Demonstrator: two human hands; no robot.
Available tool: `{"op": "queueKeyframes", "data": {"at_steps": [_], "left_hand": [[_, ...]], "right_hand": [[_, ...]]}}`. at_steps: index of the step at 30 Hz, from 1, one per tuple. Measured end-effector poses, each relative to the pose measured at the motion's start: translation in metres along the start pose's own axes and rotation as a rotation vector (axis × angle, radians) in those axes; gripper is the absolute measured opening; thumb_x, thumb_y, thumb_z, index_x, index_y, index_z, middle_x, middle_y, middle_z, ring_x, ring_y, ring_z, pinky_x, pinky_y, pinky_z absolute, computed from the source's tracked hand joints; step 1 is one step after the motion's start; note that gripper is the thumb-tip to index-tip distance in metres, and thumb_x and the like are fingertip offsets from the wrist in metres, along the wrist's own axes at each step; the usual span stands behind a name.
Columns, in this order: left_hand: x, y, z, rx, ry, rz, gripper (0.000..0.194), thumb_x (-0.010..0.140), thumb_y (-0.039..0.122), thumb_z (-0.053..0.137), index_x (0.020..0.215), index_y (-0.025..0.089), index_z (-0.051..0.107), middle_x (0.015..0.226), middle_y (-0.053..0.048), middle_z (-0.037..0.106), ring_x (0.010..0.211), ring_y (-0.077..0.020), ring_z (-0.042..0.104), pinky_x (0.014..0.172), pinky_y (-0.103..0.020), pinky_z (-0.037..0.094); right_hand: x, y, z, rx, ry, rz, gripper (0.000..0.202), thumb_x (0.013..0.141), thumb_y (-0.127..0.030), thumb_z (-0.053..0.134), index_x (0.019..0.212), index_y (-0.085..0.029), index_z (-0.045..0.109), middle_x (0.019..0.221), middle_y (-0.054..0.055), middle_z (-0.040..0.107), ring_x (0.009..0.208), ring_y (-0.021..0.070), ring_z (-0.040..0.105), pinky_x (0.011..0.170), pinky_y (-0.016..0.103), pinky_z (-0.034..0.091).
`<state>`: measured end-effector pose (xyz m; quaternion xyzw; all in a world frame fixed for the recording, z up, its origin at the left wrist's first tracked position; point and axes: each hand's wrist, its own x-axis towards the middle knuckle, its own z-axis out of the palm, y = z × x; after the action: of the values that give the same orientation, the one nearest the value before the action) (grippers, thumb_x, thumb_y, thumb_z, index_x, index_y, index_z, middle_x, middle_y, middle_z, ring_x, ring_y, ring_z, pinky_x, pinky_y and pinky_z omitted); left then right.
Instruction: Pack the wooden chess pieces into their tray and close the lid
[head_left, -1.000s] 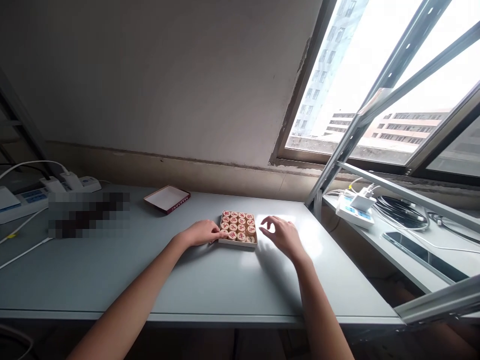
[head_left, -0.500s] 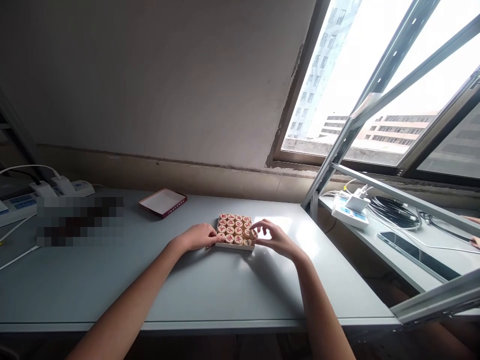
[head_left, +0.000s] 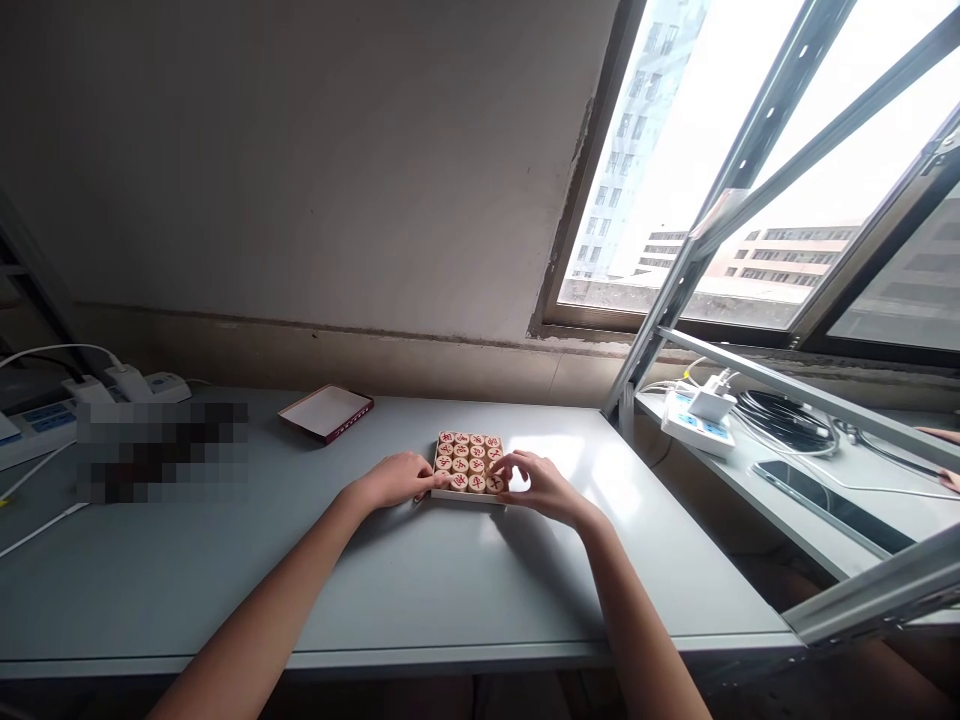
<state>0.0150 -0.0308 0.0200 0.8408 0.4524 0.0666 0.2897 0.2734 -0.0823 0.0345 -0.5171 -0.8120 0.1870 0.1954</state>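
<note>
A shallow open box [head_left: 466, 496] on the grey table holds rows of round wooden xiangqi pieces [head_left: 477, 466] with red characters facing up. My left hand [head_left: 395, 480] is closed on the box's left edge, its thumb by the front left piece. At the right edge my right hand [head_left: 541, 484] has thumb and forefinger curled round the front right xiangqi piece [head_left: 495, 484], which lies flat in its corner. My right fingers partly hide the piece behind it.
A dark red box lid [head_left: 328, 411] lies inside up on the table's back left. Power strips [head_left: 699, 421] with plugs stand at both sides. A phone [head_left: 832, 505], coiled black cable [head_left: 784, 420] and another person's hand [head_left: 949, 480] are at right, beyond a metal frame [head_left: 675, 240].
My right hand has lowered a tilted xiangqi piece into the front right corner, where a dark-marked piece showed before. My left hand has stayed at the box's left edge.
</note>
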Motion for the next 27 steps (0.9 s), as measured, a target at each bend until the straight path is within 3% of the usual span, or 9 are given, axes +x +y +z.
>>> {"op": "queueKeyframes", "data": {"at_steps": [3, 5, 9, 11, 14, 17, 22, 24, 27], "left_hand": [[0.002, -0.003, -0.001, 0.011, 0.005, -0.007, 0.06, 0.08, 0.067, 0.033, 0.053, 0.017, 0.053, 0.053, -0.002, 0.055, 0.05, -0.0141, 0.045, 0.053, -0.026, 0.027], [0.004, -0.008, -0.004, 0.077, 0.106, -0.049, 0.056, 0.084, 0.06, 0.031, 0.059, 0.018, 0.056, 0.057, -0.003, 0.057, 0.053, -0.0157, 0.048, 0.054, -0.026, 0.029], [0.007, -0.032, -0.017, 0.378, 0.673, -0.236, 0.035, 0.092, 0.037, 0.03, 0.095, 0.018, 0.058, 0.095, -0.01, 0.065, 0.091, -0.0239, 0.056, 0.073, -0.029, 0.037], [0.006, -0.05, -0.024, 0.494, 0.834, -0.35, 0.03, 0.091, 0.032, 0.036, 0.11, 0.016, 0.054, 0.114, -0.014, 0.059, 0.109, -0.0272, 0.049, 0.085, -0.033, 0.036], [0.002, -0.072, -0.029, 0.526, 0.711, -0.513, 0.032, 0.09, 0.027, 0.041, 0.116, 0.012, 0.051, 0.113, -0.017, 0.06, 0.108, -0.0283, 0.052, 0.088, -0.036, 0.037], [-0.002, -0.074, -0.028, 0.505, 0.611, -0.543, 0.035, 0.092, 0.013, 0.027, 0.113, 0.014, 0.054, 0.102, -0.014, 0.065, 0.094, -0.0247, 0.06, 0.08, -0.034, 0.041], [0.005, -0.049, -0.018, 0.571, 0.587, -0.324, 0.024, 0.091, 0.02, 0.042, 0.108, 0.014, 0.058, 0.111, -0.015, 0.061, 0.105, -0.0252, 0.055, 0.078, -0.031, 0.044], [0.007, -0.045, -0.015, 0.602, 0.572, -0.344, 0.028, 0.09, 0.015, 0.042, 0.114, 0.013, 0.055, 0.111, -0.015, 0.06, 0.1, -0.0247, 0.057, 0.076, -0.031, 0.045], [0.004, -0.052, -0.017, 0.652, 0.655, -0.427, 0.038, 0.087, 0.006, 0.035, 0.12, 0.014, 0.053, 0.105, -0.014, 0.061, 0.094, -0.0236, 0.058, 0.083, -0.036, 0.043]], "right_hand": [[0.0, -0.001, 0.001, -0.013, 0.01, -0.012, 0.023, 0.077, -0.035, 0.063, 0.096, -0.024, 0.06, 0.087, 0.0, 0.061, 0.085, 0.0167, 0.053, 0.077, 0.03, 0.039], [0.0, -0.001, 0.001, -0.026, 0.007, -0.021, 0.022, 0.077, -0.036, 0.062, 0.095, -0.025, 0.061, 0.088, 0.0, 0.061, 0.086, 0.0169, 0.053, 0.078, 0.03, 0.039], [0.001, -0.004, 0.002, 0.037, 0.004, -0.046, 0.018, 0.079, -0.034, 0.059, 0.094, -0.024, 0.062, 0.089, 0.001, 0.061, 0.082, 0.016, 0.053, 0.074, 0.028, 0.04], [0.001, -0.006, 0.003, 0.075, 0.001, -0.054, 0.016, 0.08, -0.033, 0.058, 0.092, -0.023, 0.062, 0.086, 0.001, 0.061, 0.077, 0.0148, 0.053, 0.07, 0.026, 0.041], [0.002, -0.008, 0.004, 0.113, 0.013, -0.076, 0.017, 0.082, -0.034, 0.056, 0.09, -0.021, 0.063, 0.082, 0.001, 0.061, 0.072, 0.014, 0.053, 0.066, 0.025, 0.042], [0.003, -0.009, 0.005, 0.145, 0.045, -0.095, 0.02, 0.084, -0.036, 0.053, 0.091, -0.021, 0.063, 0.084, 0.003, 0.062, 0.072, 0.0143, 0.052, 0.065, 0.026, 0.042], [0.007, -0.006, 0.006, 0.165, 0.086, -0.088, 0.027, 0.086, -0.042, 0.047, 0.091, -0.019, 0.062, 0.089, 0.005, 0.064, 0.071, 0.0154, 0.053, 0.063, 0.028, 0.044], [0.008, -0.005, 0.006, 0.167, 0.076, -0.097, 0.03, 0.086, -0.044, 0.047, 0.092, -0.019, 0.062, 0.091, 0.006, 0.065, 0.07, 0.0156, 0.054, 0.063, 0.028, 0.044], [0.009, -0.004, 0.007, 0.161, 0.075, -0.097, 0.031, 0.086, -0.045, 0.046, 0.092, -0.02, 0.063, 0.091, 0.006, 0.066, 0.069, 0.0152, 0.054, 0.062, 0.027, 0.043]]}}
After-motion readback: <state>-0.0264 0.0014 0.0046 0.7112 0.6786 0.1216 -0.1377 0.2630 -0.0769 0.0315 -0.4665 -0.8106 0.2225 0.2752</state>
